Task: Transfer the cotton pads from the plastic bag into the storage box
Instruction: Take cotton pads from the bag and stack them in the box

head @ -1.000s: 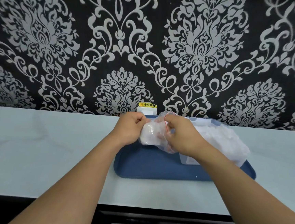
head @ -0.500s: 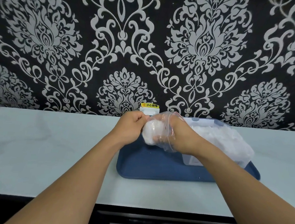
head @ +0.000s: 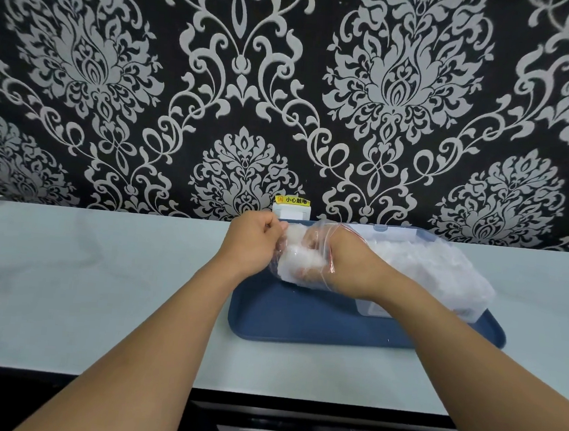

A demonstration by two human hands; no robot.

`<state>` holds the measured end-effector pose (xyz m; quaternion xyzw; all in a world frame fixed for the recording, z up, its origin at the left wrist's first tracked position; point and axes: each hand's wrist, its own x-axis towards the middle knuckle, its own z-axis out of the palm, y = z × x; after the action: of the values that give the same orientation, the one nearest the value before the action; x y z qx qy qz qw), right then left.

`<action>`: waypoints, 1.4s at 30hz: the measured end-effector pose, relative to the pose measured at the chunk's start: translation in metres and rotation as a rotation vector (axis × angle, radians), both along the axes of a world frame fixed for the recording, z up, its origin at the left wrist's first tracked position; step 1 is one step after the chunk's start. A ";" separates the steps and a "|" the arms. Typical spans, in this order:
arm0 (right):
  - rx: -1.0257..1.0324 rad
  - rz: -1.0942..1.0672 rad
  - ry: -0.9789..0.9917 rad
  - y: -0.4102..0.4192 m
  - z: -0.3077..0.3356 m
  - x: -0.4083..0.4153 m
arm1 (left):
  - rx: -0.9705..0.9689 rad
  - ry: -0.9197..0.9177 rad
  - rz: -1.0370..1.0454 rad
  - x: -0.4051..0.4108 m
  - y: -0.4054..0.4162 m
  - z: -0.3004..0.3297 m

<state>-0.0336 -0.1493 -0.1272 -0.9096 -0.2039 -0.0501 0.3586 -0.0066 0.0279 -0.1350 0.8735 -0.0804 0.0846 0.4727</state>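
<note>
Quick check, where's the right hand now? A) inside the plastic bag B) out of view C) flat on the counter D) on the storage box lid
A: the right hand is pushed through the mouth of the plastic bag, its fingers showing through the film among the cotton pads, while the left hand grips the bag's edge.

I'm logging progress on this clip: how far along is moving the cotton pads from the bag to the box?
Done: the storage box on the blue tray already holds a heap of white pads. In hand: the left hand grips the plastic bag at its end while the right hand reaches inside it among the cotton pads. Left: that clump in the bag still has to go into the box.
</note>
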 end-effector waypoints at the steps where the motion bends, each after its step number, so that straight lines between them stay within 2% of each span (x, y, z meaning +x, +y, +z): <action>1: 0.007 -0.007 -0.001 0.000 0.002 -0.002 | 0.010 -0.005 0.022 0.001 0.001 0.000; 11: 0.120 -0.030 0.129 -0.012 0.005 -0.006 | 0.073 0.040 0.266 0.012 0.013 -0.009; 18: 0.533 -0.069 0.367 -0.073 0.038 -0.037 | 0.278 0.046 0.345 0.012 0.017 -0.008; 20: 0.721 -0.099 0.428 -0.080 0.039 -0.038 | 0.294 -0.043 0.383 0.007 0.012 0.001; 22: 0.920 -0.091 0.474 -0.077 0.043 -0.041 | 0.150 -0.238 0.383 -0.006 -0.004 0.018; 24: 1.063 -0.042 0.511 -0.067 0.044 -0.045 | -0.151 -0.338 0.223 -0.030 -0.030 0.042; 27: 1.148 0.057 0.527 -0.052 0.046 -0.052 | -0.538 -0.157 -0.104 -0.066 -0.077 0.066; 30: 1.226 0.067 0.538 -0.039 0.049 -0.058 | -0.735 0.017 -0.188 -0.077 -0.104 0.065; 37: 1.388 -0.090 0.554 -0.039 0.044 -0.063 | -0.760 0.134 -0.177 -0.072 -0.116 0.051; 42: 1.385 -0.224 0.436 -0.046 0.047 -0.061 | -0.692 0.064 -0.245 -0.071 -0.119 0.045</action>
<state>-0.0947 -0.1955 -0.0806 -0.4792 0.0448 -0.0218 0.8763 -0.0772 -0.0911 -0.0905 0.6479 -0.1360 0.0220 0.7492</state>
